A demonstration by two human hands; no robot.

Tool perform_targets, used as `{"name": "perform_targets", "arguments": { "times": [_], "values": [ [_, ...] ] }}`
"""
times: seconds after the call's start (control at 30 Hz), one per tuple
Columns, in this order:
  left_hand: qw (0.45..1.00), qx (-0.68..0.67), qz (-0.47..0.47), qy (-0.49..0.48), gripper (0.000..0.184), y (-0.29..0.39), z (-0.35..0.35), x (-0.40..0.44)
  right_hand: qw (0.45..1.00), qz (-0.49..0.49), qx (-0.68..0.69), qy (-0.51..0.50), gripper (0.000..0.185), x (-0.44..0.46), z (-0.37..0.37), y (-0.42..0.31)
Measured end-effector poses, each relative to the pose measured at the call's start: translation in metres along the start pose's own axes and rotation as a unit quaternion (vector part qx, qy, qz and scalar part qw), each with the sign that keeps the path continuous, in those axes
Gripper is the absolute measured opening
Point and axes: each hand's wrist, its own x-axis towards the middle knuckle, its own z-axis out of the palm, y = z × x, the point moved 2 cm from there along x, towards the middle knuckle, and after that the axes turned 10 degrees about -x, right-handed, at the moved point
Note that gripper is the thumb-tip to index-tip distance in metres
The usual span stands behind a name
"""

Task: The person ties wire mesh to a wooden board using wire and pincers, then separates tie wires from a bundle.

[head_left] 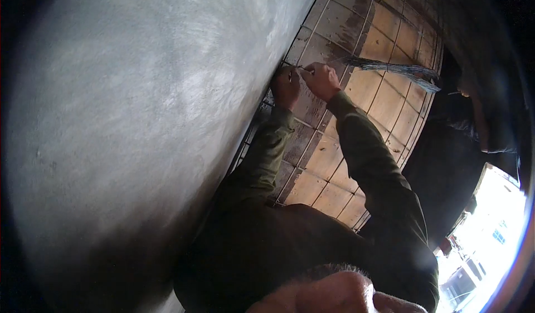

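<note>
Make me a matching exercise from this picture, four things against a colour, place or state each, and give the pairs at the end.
1. wall
2. left hand
3. wires
4. right sleeve

A. green
B. gathered in a bundle
C. grey, filling the picture's left
D. between wall and right hand

Pairs: 1-C, 2-D, 3-B, 4-A

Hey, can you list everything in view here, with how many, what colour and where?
Wall: one, grey, left side.
Metal bar grid: one, dark, centre to upper right.
Boards: several, tan and grey-brown, behind the grid.
Wire bundle: one, grey-blue, across the grid's upper right.
Bright opening: one, whitish, lower right.
Sleeves: two, olive green, centre.
Left hand: one, bare, at the grid beside the wall.
Right hand: one, bare, just right of the left.
</note>
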Motion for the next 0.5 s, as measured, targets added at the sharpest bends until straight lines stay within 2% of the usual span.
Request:
{"name": "perform_targets", "arguments": {
  "times": [0.03,0.1,0.13,0.2,0.23,0.3,0.43,0.5],
  "values": [
    [1.0,-0.001,0.0,0.0,0.017,0.0,0.0,0.0,1.0,0.0,-0.001,0.001,0.028,-0.007,-0.003,0.0],
    [1.0,-0.017,-0.009,0.009,0.017,0.001,0.0,-0.001,0.982,-0.099,-0.159,0.028,0.02,-0.021,-0.013,-0.004],
    [1.0,-0.017,-0.009,0.007,0.017,0.003,-0.001,-0.001,0.982,-0.097,-0.158,0.028,0.02,-0.021,-0.016,-0.007],
    [1.0,0.023,0.0,-0.011,0.014,0.005,-0.001,0.0,0.955,-0.172,-0.24,-0.019,0.017,-0.02,-0.016,-0.017],
    [1.0,0.023,0.001,-0.012,0.014,0.002,0.0,0.0,0.955,-0.172,-0.24,-0.018,0.017,-0.015,-0.015,-0.02],
    [0.997,0.044,0.054,0.019,0.012,-0.001,0.001,-0.002,0.916,-0.276,-0.291,0.004,0.015,0.001,-0.012,-0.028],
    [0.999,0.018,0.011,-0.036,0.015,0.007,-0.004,-0.001,0.936,-0.255,-0.241,0.023,0.015,0.038,-0.003,-0.017],
    [1.0,0.011,0.008,-0.017,0.014,-0.001,0.0,-0.002,0.987,-0.078,-0.137,0.03,0.019,0.046,-0.009,-0.004]
  ]
}}
